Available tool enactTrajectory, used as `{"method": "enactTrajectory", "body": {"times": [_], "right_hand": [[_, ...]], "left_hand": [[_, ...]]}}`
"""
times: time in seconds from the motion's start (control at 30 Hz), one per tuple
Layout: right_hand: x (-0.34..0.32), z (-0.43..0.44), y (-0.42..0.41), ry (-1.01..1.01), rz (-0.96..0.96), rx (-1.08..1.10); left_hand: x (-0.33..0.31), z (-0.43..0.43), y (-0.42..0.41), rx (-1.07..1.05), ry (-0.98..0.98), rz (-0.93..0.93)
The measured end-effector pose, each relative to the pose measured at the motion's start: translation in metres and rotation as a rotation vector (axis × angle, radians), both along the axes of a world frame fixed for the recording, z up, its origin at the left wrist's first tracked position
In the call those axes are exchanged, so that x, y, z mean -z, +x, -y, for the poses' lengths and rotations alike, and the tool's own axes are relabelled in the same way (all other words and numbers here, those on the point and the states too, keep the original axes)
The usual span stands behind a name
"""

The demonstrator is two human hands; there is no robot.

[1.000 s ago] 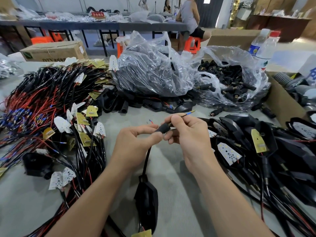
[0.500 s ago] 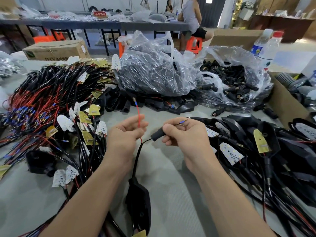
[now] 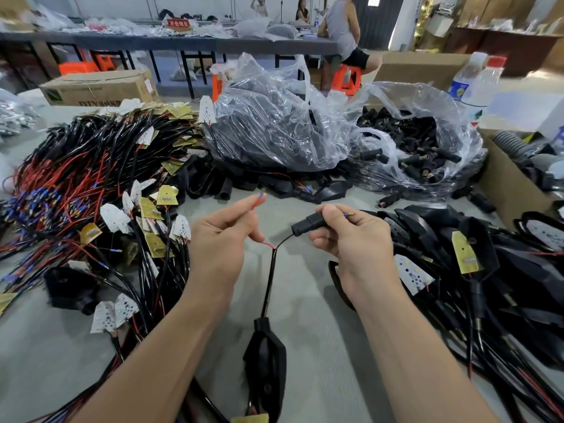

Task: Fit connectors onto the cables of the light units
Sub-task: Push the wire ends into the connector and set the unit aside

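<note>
Left hand [image 3: 222,236]: pinches the red wire [image 3: 258,201], held clear, likely next for fitting.
Right hand [image 3: 351,239]: grips the connector [image 3: 306,224], second wire's tip [image 3: 348,214] poking through.
Light unit [image 3: 265,361]: below, on its cable [image 3: 270,279].

Brown carton [image 3: 100,88] at back left, "DTY" print on its side. Behind it: orange stools [image 3: 77,67] under a long grey desk [image 3: 137,42], red sign [image 3: 180,23] on top. Well right of carton: seated person [image 3: 341,29] on another orange stool [image 3: 346,79]. Further right: two plastic bottles [image 3: 476,83], then an open cardboard box [image 3: 512,184] holding a grey ribbed hose [image 3: 512,145].
</note>
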State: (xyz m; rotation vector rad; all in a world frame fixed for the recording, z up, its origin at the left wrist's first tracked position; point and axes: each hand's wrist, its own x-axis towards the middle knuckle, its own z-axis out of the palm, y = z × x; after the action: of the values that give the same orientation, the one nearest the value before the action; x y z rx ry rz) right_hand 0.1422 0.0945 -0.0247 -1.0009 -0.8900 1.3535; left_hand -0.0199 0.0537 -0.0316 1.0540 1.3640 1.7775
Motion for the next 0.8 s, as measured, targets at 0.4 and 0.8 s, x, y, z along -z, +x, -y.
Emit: {"method": "enactTrajectory", "body": {"times": [0.4, 0.8], "right_hand": [[0.0032, -0.0042, 0.0031, -0.005, -0.032, 0.044], [0.0072, -0.0043, 0.0000, 0.027, -0.011, 0.087]], "left_hand": [[0.0047, 0.0002, 0.0010, 0.133, 0.035, -0.435], [0.0055, -0.0012, 0.0020, 0.125, -0.040, -0.119]]}}
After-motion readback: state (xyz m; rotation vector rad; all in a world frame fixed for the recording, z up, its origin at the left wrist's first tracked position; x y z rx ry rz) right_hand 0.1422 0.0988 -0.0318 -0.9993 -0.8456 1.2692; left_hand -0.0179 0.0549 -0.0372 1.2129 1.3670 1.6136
